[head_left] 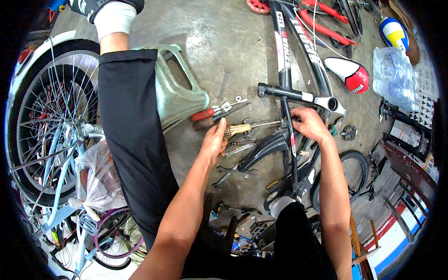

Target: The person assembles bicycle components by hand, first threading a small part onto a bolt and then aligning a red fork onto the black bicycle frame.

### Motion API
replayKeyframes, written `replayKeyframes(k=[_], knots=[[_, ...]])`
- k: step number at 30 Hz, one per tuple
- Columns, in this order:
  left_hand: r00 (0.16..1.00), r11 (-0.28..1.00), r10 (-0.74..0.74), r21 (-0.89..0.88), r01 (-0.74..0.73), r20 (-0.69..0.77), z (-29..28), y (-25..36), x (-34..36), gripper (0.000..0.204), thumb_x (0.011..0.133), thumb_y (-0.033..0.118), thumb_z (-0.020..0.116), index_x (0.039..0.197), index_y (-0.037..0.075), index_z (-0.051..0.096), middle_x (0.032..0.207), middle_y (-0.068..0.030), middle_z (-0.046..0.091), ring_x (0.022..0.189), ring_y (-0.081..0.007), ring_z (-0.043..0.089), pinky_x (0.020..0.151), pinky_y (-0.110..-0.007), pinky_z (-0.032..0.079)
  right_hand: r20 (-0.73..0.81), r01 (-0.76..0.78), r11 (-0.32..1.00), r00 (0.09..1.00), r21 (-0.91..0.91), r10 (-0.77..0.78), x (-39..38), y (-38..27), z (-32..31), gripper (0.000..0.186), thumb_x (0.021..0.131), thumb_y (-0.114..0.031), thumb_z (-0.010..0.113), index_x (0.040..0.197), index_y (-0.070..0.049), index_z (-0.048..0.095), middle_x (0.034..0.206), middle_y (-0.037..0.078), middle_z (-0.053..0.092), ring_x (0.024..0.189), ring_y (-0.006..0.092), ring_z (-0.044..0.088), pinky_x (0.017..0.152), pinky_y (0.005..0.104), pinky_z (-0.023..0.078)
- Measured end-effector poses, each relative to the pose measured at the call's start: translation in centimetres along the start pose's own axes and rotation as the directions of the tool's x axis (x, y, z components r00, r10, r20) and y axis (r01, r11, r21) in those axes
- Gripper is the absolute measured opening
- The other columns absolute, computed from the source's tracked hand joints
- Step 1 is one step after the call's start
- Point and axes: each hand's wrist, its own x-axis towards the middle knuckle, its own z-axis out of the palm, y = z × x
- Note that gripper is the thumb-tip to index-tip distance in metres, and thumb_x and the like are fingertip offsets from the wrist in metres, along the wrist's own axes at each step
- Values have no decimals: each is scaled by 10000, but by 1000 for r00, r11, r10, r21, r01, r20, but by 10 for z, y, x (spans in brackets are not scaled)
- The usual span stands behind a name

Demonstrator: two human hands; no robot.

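Black trousers (135, 140) and 2 bare forearms lie nearest the camera, the forearms reaching up from the lower edge toward the middle of the view.

Left hand (214, 140): fingers closed around the handle of a yellow-handled screwdriver (240, 129). Its shaft points to the right, nearly level across the view, with the tip at a thin black tube (291, 133) of the bicycle frame (284, 60). Whether the tip is seated in anything cannot be told.

Right hand (309, 124): on the opposite side of that tube, fingers bent and close together near the screwdriver's tip. Fingertips are partly hidden; whether they grip anything cannot be told.

Bicycle frame: black with white and red markings, right of centre, running from the top edge down toward the person's lap.

Floor left of the frame: 1 red-handled screwdriver (203, 115) just above the left hand, and 1 wrench (235, 172) below it. Pale green plastic stool (200, 99): beside the trouser leg.

Right of the frame: red and white saddle (347, 74), with 1 black pedal (349, 132) farther down. Spoked wheel (28, 93): far left.
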Motion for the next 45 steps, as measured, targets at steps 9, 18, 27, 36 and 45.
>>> replayKeyframes(k=[9,18,27,36,45], knots=[[999,999,-18,-39,16,-39,4,2,-7,460,1024,566,561,1169,131,591,783,-25,590,577,-103,477,519,-306,401,-12,-26,999,1000,31,26,-2,1,0,244,804,-169,678,976,2,710,889,198,695,835,361,687,765,422,527],[996,995,49,-86,-55,-73,6,0,-1,573,1004,663,514,1007,97,600,657,-3,519,499,-103,419,482,-322,403,-80,-96,992,991,87,103,-7,0,-5,224,792,-180,707,952,-25,728,903,160,720,865,313,711,802,389,545],[676,897,405,411,-163,-615,-12,-36,8,597,1001,616,523,1121,33,564,848,-142,648,718,-311,629,672,-451,521,-319,-73,890,918,450,236,-46,-8,-5,155,909,-106,714,1023,-10,672,934,19,688,870,110,650,804,285,522],[574,319,808,718,-619,135,93,-13,-7,157,926,130,705,1020,8,674,941,-139,691,861,-304,687,792,-399,535,-324,171,417,886,893,331,-81,-13,4,157,950,-141,646,1057,-30,619,1040,120,717,909,190,684,863,329,525],[873,831,439,273,-485,213,145,-12,40,495,950,86,670,1373,-41,446,1302,-189,594,1209,-249,591,1029,-359,478,-317,146,434,880,889,354,-105,-8,1,162,950,-143,641,1056,-21,627,1040,124,728,922,192,673,884,338,518]])
